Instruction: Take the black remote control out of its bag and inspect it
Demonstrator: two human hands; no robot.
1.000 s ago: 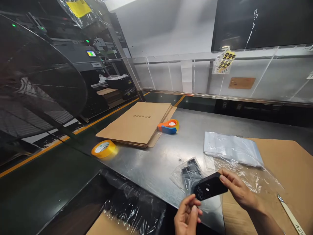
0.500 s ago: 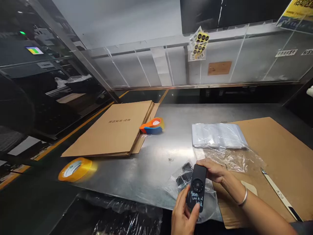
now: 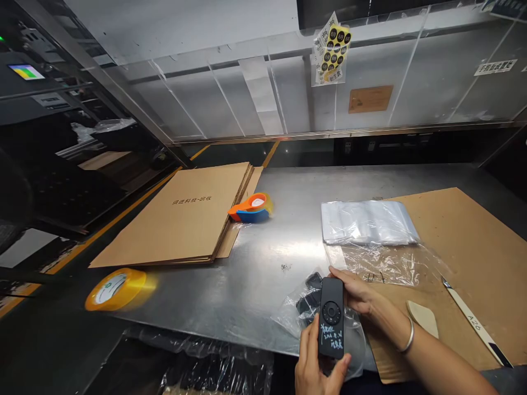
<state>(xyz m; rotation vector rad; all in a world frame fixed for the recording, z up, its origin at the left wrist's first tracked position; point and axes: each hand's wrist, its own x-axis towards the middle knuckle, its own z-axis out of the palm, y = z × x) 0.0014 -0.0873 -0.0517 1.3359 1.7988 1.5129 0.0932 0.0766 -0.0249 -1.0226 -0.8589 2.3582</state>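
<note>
A slim black remote-like device with a round button and white handwriting is held upright in front of me. My left hand grips its lower end from below. My right hand holds its upper right edge, with a silver bangle on that wrist. Under the device lies a clear plastic bag with a black part inside, on the metal table.
A stack of flat cardboard lies at the left, an orange and blue tape dispenser beside it. A yellow tape roll sits near the left edge. Clear bags, a brown cardboard sheet and a long blade tool are at the right.
The device has turned from lying crosswise in my right hand to standing lengthwise, face towards me, now held by both hands. My view has swung right and down.
</note>
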